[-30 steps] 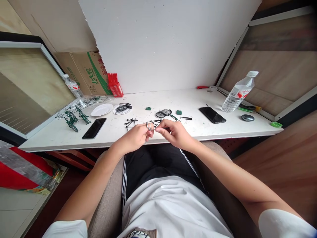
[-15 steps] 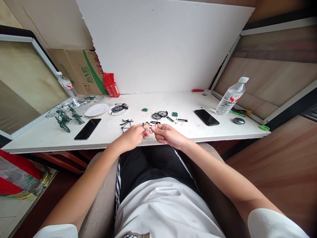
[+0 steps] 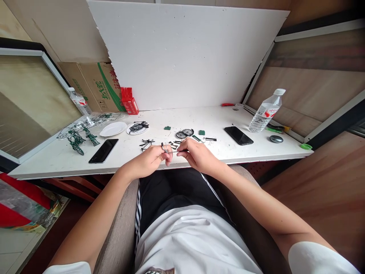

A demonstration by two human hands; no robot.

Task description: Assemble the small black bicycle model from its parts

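My left hand is closed at the front edge of the white table, pinching a small silver metal part. My right hand is closed too, holding a thin dark rod whose tip meets that part. Just beyond my fingers lie small black pieces, two little spoked wheels and green bits.
A black phone lies left, another phone right. Green model bicycles and clear bags sit far left by a white plate. A water bottle, a dark round lid and a cardboard box stand around.
My hands stayed together at the table edge; the right hand now holds a thin rod level against the metal part. The camera view shifted slightly.
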